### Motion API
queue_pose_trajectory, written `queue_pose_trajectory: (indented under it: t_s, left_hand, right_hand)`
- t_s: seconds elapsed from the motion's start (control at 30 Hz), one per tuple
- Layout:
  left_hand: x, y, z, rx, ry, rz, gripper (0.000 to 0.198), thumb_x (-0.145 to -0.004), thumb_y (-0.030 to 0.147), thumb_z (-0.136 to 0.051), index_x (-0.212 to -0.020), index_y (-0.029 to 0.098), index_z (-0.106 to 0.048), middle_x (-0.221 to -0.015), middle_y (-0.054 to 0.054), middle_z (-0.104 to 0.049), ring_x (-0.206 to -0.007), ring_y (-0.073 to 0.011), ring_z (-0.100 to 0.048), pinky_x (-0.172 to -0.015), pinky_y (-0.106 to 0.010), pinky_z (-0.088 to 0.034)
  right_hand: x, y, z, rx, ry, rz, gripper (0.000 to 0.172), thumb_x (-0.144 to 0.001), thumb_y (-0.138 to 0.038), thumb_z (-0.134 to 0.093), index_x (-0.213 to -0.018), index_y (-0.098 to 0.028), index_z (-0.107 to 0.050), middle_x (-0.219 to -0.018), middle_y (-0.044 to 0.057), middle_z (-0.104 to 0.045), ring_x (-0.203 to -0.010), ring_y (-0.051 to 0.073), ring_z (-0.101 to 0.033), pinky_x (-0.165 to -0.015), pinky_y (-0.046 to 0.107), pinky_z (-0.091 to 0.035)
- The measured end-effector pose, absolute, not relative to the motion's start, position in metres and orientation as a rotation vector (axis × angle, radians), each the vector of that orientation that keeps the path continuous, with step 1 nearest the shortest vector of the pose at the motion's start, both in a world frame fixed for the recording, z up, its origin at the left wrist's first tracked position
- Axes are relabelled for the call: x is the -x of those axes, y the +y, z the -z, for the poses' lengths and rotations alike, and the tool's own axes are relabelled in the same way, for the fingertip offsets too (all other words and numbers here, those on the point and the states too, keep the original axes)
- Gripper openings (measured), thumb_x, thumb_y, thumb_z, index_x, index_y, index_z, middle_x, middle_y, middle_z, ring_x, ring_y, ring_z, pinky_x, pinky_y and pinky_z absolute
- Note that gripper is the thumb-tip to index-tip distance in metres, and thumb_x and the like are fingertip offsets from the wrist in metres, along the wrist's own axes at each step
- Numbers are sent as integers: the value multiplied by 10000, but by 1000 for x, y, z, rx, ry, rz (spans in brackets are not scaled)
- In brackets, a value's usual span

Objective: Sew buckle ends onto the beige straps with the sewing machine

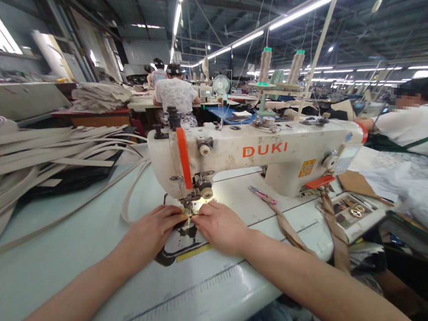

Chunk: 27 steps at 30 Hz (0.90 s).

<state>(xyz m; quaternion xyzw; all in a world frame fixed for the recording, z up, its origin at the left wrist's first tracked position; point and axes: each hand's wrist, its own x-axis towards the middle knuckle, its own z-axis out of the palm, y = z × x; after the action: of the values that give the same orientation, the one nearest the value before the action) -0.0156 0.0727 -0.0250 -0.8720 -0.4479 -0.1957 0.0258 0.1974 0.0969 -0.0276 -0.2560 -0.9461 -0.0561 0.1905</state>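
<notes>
A white DUKI sewing machine stands on the pale table. Both my hands rest at its needle plate, under the presser foot. My left hand has its fingers closed, pinching a small piece at the needle. My right hand mirrors it from the right, fingers pressed together on the same small piece, which is too hidden to name. A beige strap loops away to the left of the needle.
Several long beige straps are piled at the left over a dark piece. Pink snips, a brown strap and a tray of metal buckles lie at the right. Other people sit at machines behind and right.
</notes>
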Motion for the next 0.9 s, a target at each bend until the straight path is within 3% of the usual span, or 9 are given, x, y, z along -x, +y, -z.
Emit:
queue_pose_trajectory:
  t_s: [0.9]
  left_hand:
    - [13, 71, 27, 2665, -1481, 592, 417, -918, 312, -301, -1055, 185, -674, -1061, -103, -666, -979, -248, -605, -870, -397, -509]
  right_hand:
    - [-197, 95, 21, 756, -2682, 60, 244, -928, -223, -453, -975, -124, -670, -877, 77, -631, -823, 215, -516, -774, 319, -388]
